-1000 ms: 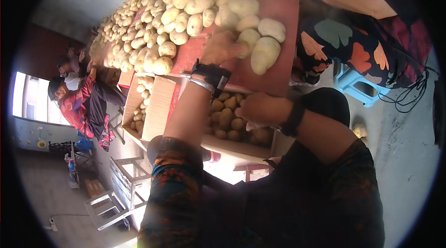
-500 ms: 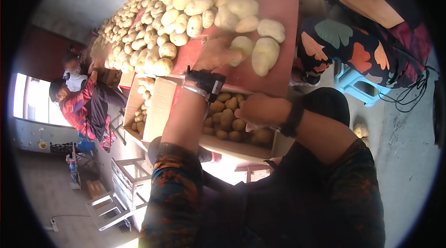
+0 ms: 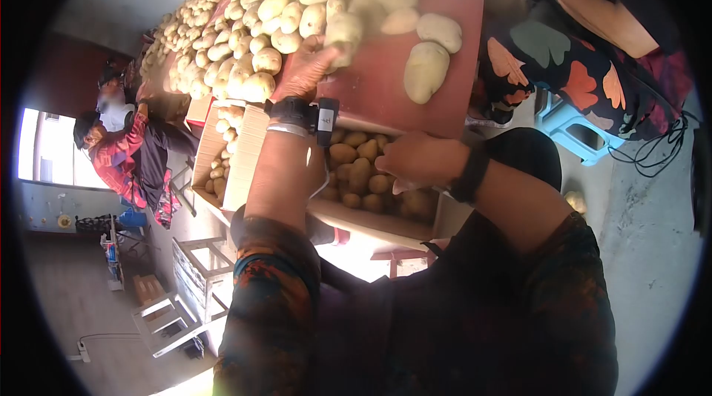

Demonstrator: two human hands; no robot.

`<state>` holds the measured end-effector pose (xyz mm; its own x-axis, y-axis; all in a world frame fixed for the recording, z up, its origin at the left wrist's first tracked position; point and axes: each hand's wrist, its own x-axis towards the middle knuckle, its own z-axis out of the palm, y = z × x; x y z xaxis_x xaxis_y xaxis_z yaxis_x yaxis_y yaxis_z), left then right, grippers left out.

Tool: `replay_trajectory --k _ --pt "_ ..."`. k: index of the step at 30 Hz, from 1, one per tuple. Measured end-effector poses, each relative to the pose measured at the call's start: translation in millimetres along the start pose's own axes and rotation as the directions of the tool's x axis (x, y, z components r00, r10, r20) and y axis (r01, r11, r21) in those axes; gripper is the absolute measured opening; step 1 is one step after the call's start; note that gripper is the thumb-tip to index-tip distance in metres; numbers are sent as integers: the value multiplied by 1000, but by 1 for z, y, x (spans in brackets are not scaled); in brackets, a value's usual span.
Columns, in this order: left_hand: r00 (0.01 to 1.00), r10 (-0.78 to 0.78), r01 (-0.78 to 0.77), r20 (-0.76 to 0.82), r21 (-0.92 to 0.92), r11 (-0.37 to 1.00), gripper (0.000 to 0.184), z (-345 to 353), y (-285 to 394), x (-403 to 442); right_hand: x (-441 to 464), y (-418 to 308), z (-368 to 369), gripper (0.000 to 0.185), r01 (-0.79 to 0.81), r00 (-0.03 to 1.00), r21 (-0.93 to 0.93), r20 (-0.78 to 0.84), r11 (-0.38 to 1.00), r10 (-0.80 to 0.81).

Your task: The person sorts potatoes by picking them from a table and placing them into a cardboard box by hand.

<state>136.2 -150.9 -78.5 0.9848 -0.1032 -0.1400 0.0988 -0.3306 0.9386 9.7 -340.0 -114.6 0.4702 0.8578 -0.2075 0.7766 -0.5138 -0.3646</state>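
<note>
My left hand [image 3: 305, 68] is closed round a potato [image 3: 344, 36] above the red table [image 3: 374, 103], beside the edge of the large potato pile [image 3: 256, 25]. Over the right part of an open cardboard box [image 3: 371, 227] is my right hand [image 3: 421, 162], its fingers curled together; whatever they may hold is hidden. Smaller potatoes [image 3: 359, 172] fill that box. Two large potatoes lie apart on the table's right side, one long [image 3: 426, 72] and one rounder [image 3: 439, 32].
A second box [image 3: 248, 155] with potatoes stands at the left. At upper right sits a co-worker [image 3: 593, 18] near a blue stool [image 3: 575, 133]. Two more people [image 3: 119, 144] are at far left, wooden stools [image 3: 196, 270] at lower left.
My left hand has moved left with the potato, from beside the two large potatoes to the pile's edge. My right hand has barely moved. The co-worker's hands have drawn back to the right.
</note>
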Motion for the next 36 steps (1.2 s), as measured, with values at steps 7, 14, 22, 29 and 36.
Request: replay_trajectory --k 7,14,22,29,36 --pt "973 14 110 231 -515 850 67 -48 -20 -98 6 5 1 31 -87 993 123 95 989 76" --pt "812 -522 583 260 -345 736 60 -39 -107 -143 7 -2 -2 34 -48 995 24 85 999 46" --pt "734 -628 671 257 -417 613 61 -21 -185 -123 5 -4 -1 35 -10 992 28 125 1000 7" --pt "921 -234 146 -313 -280 949 24 7 -85 -115 6 -11 3 34 -41 966 34 256 999 31" --pt "955 294 -283 -48 165 945 41 87 0 -66 -8 -13 8 16 -121 986 445 -48 887 159"
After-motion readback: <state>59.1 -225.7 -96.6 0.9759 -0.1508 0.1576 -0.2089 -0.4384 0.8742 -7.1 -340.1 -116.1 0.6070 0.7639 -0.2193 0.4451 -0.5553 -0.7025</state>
